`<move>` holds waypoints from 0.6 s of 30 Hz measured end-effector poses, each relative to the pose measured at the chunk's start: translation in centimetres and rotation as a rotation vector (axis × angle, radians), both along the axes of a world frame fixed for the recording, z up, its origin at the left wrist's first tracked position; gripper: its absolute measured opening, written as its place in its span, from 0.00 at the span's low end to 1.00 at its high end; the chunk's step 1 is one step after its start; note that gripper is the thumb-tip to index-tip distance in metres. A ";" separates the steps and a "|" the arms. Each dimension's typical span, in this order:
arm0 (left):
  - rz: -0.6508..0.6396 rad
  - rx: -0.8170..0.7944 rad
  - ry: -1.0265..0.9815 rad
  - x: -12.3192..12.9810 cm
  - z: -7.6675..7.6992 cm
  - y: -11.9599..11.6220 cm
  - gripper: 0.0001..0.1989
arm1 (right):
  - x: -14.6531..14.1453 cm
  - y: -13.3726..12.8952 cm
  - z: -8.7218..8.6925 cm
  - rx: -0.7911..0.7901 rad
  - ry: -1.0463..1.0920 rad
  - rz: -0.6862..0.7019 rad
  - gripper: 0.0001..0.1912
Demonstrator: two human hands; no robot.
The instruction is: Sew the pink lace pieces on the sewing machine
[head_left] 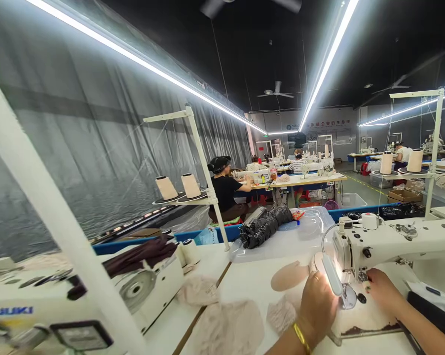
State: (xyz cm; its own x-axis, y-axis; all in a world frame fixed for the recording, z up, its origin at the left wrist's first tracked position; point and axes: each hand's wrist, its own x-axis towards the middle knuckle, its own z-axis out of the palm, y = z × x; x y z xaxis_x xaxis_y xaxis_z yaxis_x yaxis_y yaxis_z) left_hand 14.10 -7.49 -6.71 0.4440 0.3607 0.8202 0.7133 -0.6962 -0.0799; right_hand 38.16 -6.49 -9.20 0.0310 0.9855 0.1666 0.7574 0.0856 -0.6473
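Beside the needle area of a white sewing machine (389, 241) is my left hand (317, 304), with a gold bracelet at the wrist. Its fingers are curled behind the lit lamp (332, 274), and what they hold, if anything, is hidden. My right hand (383, 291) is at the other side of the needle area, its fingers bent together near small metal parts; I cannot make out what is between them. Pale pink fabric pieces (228, 328) lie left of my left hand, and a bunched piece (281, 314) is close to it.
Another sewing machine (144, 291) stands at the left, with dark cloth (144, 256) on top. A thread stand (203, 177) rises between the tables. Behind are a clear plastic lid (311, 222) with a black bag (265, 227), and a seated person (224, 190) in black.
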 end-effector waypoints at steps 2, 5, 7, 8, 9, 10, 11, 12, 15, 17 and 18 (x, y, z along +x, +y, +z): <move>-0.009 -0.013 -0.004 0.2 0.4 0.2 0.09 | -0.3 -0.2 -0.1 -0.035 -0.034 0.027 0.16; -0.123 -0.037 0.075 0.3 -0.4 -0.1 0.08 | -0.5 -3.6 -0.3 -0.073 -0.066 0.133 0.19; -0.285 -0.071 0.126 0.5 -1.6 -0.6 0.04 | -0.4 -6.9 -0.3 -0.104 -0.055 0.231 0.16; -0.400 -0.113 0.138 0.6 -2.2 -0.9 0.04 | -0.2 -8.6 -0.3 -0.124 -0.042 0.266 0.15; -0.520 -0.176 0.140 0.7 -2.7 -1.2 0.05 | -0.1 -10.0 -0.3 -0.133 -0.022 0.287 0.15; -0.623 -0.259 0.135 0.8 -3.0 -1.5 0.05 | 0.2 -11.2 -0.2 -0.126 -0.001 0.293 0.17; -0.689 -0.354 0.126 0.8 -3.1 -1.8 0.04 | 0.4 -12.1 -0.3 -0.100 0.012 0.287 0.19; -0.701 -0.447 0.117 0.7 -3.1 -2.1 0.03 | 0.7 -12.7 -0.4 -0.046 0.003 0.264 0.20; -0.528 -0.622 0.169 0.3 -2.3 -2.6 0.08 | 1.9 -12.7 -1.6 0.213 -0.212 0.060 0.18; -0.430 -0.662 0.214 0.1 -1.9 -2.7 0.09 | 2.7 -12.1 -2.7 0.319 -0.361 -0.091 0.14; -0.396 -0.674 0.223 0.1 -1.8 -2.7 0.10 | 3.0 -11.7 -3.3 0.330 -0.396 -0.137 0.13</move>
State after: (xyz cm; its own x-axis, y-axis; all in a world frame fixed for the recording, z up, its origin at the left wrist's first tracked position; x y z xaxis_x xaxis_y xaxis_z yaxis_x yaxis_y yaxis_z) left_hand 14.17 -10.20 -8.54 0.7697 0.5277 0.3594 0.4211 -0.8427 0.3354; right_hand 41.20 -18.24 -12.45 0.0280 0.8698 0.4926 0.9568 0.1194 -0.2652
